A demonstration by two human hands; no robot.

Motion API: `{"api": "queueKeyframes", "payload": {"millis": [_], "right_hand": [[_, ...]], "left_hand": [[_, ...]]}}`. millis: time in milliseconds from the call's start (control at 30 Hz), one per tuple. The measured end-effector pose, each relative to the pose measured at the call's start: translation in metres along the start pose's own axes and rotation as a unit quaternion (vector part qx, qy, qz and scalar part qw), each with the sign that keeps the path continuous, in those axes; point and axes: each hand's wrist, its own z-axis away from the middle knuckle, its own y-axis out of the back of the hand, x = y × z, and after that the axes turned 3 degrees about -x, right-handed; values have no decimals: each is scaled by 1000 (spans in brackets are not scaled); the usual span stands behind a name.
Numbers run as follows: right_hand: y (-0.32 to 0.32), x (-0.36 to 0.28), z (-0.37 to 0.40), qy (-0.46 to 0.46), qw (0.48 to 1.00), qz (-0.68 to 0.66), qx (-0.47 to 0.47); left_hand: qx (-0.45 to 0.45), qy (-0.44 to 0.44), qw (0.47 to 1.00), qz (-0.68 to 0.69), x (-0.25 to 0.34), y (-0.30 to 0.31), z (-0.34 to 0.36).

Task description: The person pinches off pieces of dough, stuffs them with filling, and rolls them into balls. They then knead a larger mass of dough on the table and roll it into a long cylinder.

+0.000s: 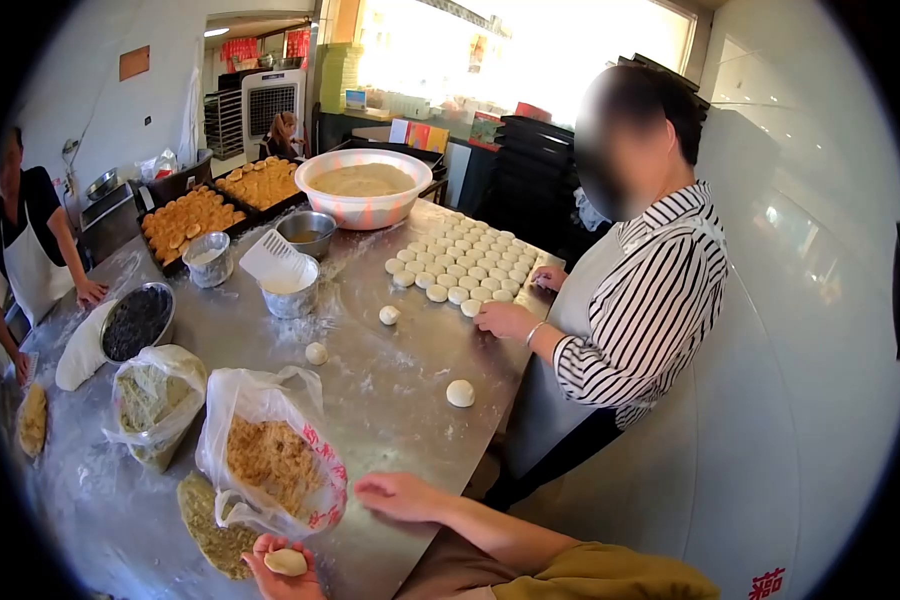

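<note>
L hand (pixel 283 572): palm up, fingers part-curled, approx. half open. I have one dough piece (pixel 286 562) in it, cradled at the fingers, not clamped. Piece is a flattened oval; long axis approx. L-R across my view, lying across the hand. Upper face exposed; underside hidden, so contact there n/a.

R hand (pixel 400 497): back up, fingers loosely extended, pointing L in view toward the bag. Nothing seen in it; palm side hidden, so I can't confirm it holds nothing. Contact w/ table also can't be told.

Key relation: dough piece lies L of the R hand and nearer the bottom of my view. L hand has it, so it is the nearer; R is apart, w/ no contact on the piece. Open plastic bag (pixel 332 478) w/ brown shredded filling (pixel 270 460) sits beyond the L hand, its R side just beside the R fingertips. Bag mouth faces up, filling exposed.

Adj. to L hand, on its L: greenish mass (pixel 213 530) on the steel table (pixel 390 400).

Further out: loose dough ball (pixel 460 393) beyond R hand, near table edge; two smaller balls further in. Co-worker in striped shirt (pixel 660 290) stands R side, hands at the rows of dough rounds (pixel 460 262), well apart from mine.
</note>
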Motion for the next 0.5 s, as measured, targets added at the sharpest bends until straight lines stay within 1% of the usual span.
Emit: {"api": "queueKeyframes", "payload": {"millis": [100,133,233,333,367,433,500], "right_hand": [[-25,-27,-9,43,993,-82,-72],[-28,-37,-11,59,992,-84,-76],[-41,-60,-18,109,987,-84,-83],[-58,-71,-22,162,982,-72,-67],[-62,-78,-20,162,981,-61,-92],[-67,-93,-19,166,975,-36,-143],[-79,-98,-17,183,972,-22,-143]], "left_hand": [[85,6,987,-135,-2,-14,1],[88,-25,960,-266,-7,-19,4],[61,23,984,-169,-5,0,0],[-90,35,994,-46,-6,32,-11],[-39,42,996,-62,-8,40,-10],[61,51,992,-93,-5,18,-7],[64,51,991,-110,-3,32,-11]]}}
